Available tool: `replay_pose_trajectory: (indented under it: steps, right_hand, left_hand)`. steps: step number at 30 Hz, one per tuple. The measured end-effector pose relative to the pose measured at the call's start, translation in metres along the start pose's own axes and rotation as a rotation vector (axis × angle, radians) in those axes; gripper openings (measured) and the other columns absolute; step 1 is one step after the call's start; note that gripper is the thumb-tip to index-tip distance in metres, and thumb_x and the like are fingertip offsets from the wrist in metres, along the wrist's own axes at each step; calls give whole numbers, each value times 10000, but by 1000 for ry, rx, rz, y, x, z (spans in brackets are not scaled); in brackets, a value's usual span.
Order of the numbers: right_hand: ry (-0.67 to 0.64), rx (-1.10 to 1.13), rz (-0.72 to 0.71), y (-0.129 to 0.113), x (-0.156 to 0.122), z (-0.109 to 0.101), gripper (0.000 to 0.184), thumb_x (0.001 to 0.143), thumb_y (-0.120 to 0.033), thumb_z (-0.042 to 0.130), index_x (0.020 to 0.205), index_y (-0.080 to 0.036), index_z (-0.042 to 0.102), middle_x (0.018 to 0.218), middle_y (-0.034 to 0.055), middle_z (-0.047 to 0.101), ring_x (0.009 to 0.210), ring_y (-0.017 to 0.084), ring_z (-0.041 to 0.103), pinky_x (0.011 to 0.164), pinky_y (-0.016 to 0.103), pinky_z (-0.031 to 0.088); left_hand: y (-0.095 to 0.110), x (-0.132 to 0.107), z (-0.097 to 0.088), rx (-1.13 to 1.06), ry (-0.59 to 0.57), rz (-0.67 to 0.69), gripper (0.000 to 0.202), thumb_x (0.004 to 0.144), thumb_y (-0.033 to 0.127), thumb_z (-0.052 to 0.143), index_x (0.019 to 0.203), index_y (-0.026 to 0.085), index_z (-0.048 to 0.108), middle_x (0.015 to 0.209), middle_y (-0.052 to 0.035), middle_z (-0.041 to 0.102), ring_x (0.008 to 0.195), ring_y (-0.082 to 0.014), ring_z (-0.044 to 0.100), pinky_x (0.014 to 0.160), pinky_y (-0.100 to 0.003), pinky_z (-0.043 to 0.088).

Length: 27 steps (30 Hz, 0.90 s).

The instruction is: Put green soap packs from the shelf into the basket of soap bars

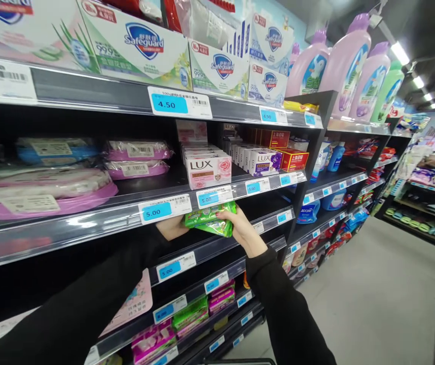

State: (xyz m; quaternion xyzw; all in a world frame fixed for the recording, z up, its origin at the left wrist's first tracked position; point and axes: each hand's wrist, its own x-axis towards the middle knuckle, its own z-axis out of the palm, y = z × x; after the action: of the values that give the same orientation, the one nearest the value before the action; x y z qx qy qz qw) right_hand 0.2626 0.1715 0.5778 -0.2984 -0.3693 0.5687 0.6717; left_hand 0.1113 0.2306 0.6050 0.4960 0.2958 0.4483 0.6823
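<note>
Both my hands hold a stack of green soap packets (210, 219) just under the shelf rail with the 5.00 price tags. My right hand (242, 229) grips the packets from the right, fingers over the top. My left hand (172, 228) reaches in from the left and is mostly hidden behind the rail; only its wrist side shows touching the packets. Both arms wear black sleeves. Directly above, on the shelf, stand pink LUX soap boxes (208, 170) and purple LUX boxes (263, 162).
Safeguard soap boxes (141, 45) fill the top shelf. Pink and blue wrapped packs (50, 190) lie at left. Red boxes (292, 159) sit right of LUX. Lilac detergent bottles (345, 63) top the neighbouring unit. Green and pink packets (190, 314) lie below. A grey aisle floor (373, 294) opens right.
</note>
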Motion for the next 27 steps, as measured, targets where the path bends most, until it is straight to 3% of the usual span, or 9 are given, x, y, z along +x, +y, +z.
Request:
replay_pose_trajectory:
  steps: [3,7,14,18,21,25,27]
  right_hand:
    - [0,75,73,3,-13,12,590,473,-179,749,1027,-193,545,833,-31,709,830,193,666,855,344,530]
    - [107,140,128,7,-34,24,557,471,-183,740,1000,-191,568,861,-20,719,895,209,663,872,344,531]
    - [45,233,132,13,-50,25,515,519,-172,724,1016,-205,597,932,-13,723,955,209,654,858,332,539]
    - [38,262,139,17,-59,25,487,543,-179,718,1018,-211,616,948,-11,722,923,210,664,859,346,548]
    - [39,249,158,18,-75,25,566,550,-187,734,1098,-235,600,966,-6,724,908,224,671,850,379,560]
    - [35,205,170,22,-103,18,645,545,-194,761,1167,-244,597,1039,25,718,979,251,656,912,421,540]
    - [61,186,176,27,-119,10,674,552,-206,766,1202,-263,595,1046,30,716,979,259,656,927,455,530]
  left_hand:
    - [5,-20,-2,9,53,-14,365,832,288,660,1179,177,643,1090,-59,719,957,-215,676,846,-314,548]
    - [10,-49,4,28,140,-131,316,750,119,655,1064,121,683,960,-70,743,768,-199,696,698,-271,563]
    - [13,-69,12,99,204,-193,234,744,209,678,939,82,703,880,-89,748,688,-187,689,620,-241,544]
    - [12,-77,11,119,141,-168,328,710,276,708,983,95,708,905,-90,750,798,-231,702,703,-268,554]
    - [7,-91,10,128,75,-139,493,657,315,754,1098,106,680,980,-96,740,927,-284,688,825,-330,546]
    - [-9,-118,8,149,137,-36,863,659,395,776,1429,206,435,1143,-63,691,1096,-293,626,981,-382,475]
    - [-21,-130,6,181,128,6,899,720,487,723,1495,256,331,1213,-54,652,1190,-296,567,1042,-399,422]
